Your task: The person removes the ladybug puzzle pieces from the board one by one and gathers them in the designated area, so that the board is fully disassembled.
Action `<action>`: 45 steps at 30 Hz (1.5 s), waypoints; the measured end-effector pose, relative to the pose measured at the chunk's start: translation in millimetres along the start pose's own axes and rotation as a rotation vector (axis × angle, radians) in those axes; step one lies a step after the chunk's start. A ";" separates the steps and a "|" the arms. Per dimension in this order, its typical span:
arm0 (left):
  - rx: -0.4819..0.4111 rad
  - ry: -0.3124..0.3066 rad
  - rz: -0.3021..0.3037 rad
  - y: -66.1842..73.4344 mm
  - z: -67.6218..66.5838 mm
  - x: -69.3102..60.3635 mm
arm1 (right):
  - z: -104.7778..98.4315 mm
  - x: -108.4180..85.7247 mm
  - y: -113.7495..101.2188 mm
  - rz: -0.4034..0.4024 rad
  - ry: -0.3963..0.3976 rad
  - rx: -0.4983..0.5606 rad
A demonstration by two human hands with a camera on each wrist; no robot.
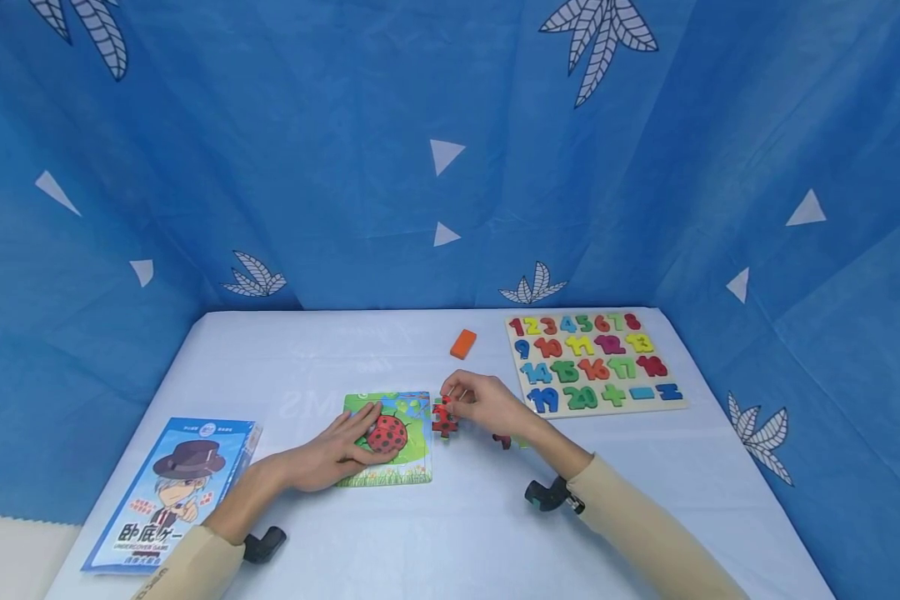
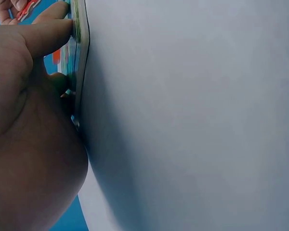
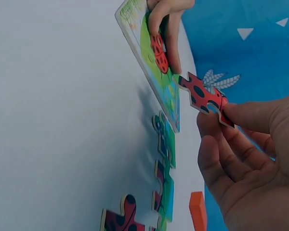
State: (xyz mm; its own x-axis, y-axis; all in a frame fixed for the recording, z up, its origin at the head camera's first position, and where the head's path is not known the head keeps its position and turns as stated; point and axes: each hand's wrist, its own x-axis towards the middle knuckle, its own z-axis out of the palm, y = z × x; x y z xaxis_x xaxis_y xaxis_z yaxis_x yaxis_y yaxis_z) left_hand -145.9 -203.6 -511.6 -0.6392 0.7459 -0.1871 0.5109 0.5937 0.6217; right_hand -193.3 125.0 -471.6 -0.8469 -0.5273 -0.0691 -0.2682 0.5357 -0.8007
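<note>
On the white table (image 1: 390, 533), a flat green ladybird board (image 1: 417, 454) is being touched by the left hand (image 1: 330, 454), grip spread! Just beside it, a red, black-spotted jigsaw piece (image 3: 200, 94) is held aloft, pinched by the right hand (image 1: 486, 402).

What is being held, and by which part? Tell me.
The right hand pinches a red puzzle piece by one end. The left hand only rests on the ladybug board.
</note>
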 end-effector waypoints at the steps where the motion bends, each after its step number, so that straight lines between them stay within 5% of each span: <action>1: 0.000 0.000 0.001 -0.1 0.0 -0.1 | -1.2 -1.0 1.5 0.003 0.000 -0.002; 16: -0.009 -0.001 0.000 0.8 0.7 -0.3 | -18.2 -18.6 19.4 0.041 0.004 -0.018; 45: -0.003 0.015 0.007 -1.5 3.0 0.4 | -20.5 -33.5 32.4 0.091 -0.063 -0.092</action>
State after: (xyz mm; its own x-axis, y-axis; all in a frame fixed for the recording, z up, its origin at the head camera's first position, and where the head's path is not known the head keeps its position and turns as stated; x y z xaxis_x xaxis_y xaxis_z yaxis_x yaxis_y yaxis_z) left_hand -145.3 -203.3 -514.9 -0.6442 0.7454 -0.1712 0.5137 0.5876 0.6252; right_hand -183.0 173.6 -483.1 -0.8398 -0.5126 -0.1788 -0.2350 0.6401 -0.7314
